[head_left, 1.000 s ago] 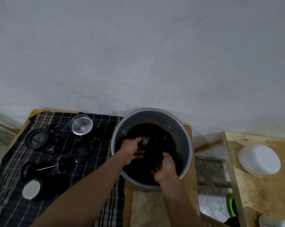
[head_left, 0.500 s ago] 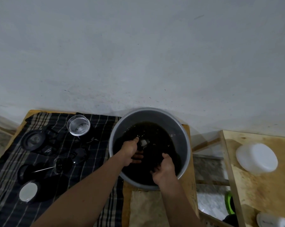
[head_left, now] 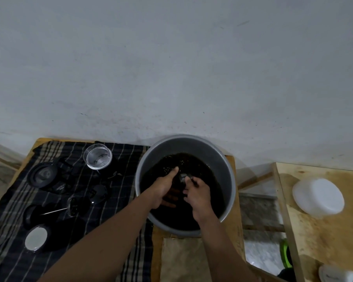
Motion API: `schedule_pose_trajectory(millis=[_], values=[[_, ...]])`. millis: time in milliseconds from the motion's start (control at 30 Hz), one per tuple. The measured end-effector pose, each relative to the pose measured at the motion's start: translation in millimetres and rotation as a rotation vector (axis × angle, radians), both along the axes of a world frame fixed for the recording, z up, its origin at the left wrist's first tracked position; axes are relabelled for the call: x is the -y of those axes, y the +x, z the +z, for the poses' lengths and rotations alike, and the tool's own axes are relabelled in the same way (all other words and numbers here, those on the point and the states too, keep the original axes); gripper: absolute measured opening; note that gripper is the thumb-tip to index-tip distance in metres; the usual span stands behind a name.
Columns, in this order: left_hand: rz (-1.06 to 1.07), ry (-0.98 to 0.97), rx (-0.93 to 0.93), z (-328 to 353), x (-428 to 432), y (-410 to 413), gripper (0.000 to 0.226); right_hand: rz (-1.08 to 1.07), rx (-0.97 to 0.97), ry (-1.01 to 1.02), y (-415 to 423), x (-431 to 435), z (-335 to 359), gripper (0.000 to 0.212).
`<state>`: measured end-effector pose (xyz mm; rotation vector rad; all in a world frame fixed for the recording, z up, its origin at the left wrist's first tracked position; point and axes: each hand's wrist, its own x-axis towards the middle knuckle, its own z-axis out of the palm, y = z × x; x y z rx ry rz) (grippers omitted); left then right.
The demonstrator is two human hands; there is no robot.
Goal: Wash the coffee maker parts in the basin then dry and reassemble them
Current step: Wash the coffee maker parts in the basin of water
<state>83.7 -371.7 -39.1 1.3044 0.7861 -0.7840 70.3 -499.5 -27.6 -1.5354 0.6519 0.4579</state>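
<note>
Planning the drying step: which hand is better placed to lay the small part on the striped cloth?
Probably the left hand: the striped cloth lies left of the basin, on its side; the right hand would have to cross over.

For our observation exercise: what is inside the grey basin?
In the basin: dark water, and the left hand and right hand gripping a small dark part at the surface. Anything lying deeper is hidden by the murky water.
</note>
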Motion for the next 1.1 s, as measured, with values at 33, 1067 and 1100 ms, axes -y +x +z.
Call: schedule_pose_trajectory(millis=[33, 1067, 1100], values=[[0.007, 0.003, 0.024, -0.5, -0.5, 0.1, 0.049, 0.004, 0.02, -0.027, 2.5, 1.1, 1.0, 0.011], [0.138, -0.229, -0.057, 5.0, -2.4, 1.5, 0.039, 0.514, 0.456, -0.446, 3.9, 16.6, 1.7, 0.039], [0.136, -0.238, -0.053, 4.7, -1.4, 1.6, 0.039, 0.568, 0.49, -0.52, 5.1, 16.1, 3.2, 0.041]])
